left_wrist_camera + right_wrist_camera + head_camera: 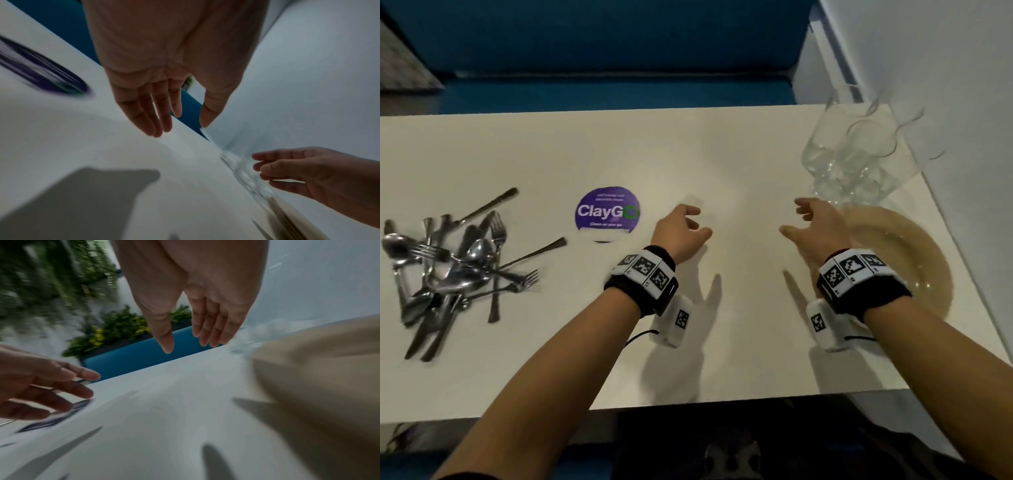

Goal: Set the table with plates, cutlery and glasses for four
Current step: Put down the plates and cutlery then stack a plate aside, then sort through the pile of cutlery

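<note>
Both hands hover over the middle of the white table (739,154), palms facing each other, holding nothing. My left hand (685,226) has relaxed fingers, and in the left wrist view the left hand (176,120) is plainly empty. My right hand (808,222) is open too, its back close to a stack of amber glass plates (914,260) at the right edge. Behind the plates stands a cluster of clear glasses (859,154). A heap of forks, spoons and knives (455,267) lies at the far left. In the right wrist view the right hand (185,340) is empty beside the plates (318,378).
A round purple sticker (607,212) is stuck on the table left of my left hand. A blue bench (602,51) runs along the far side. A white wall (962,85) borders the table's right edge. The near table edge (688,404) is at my body.
</note>
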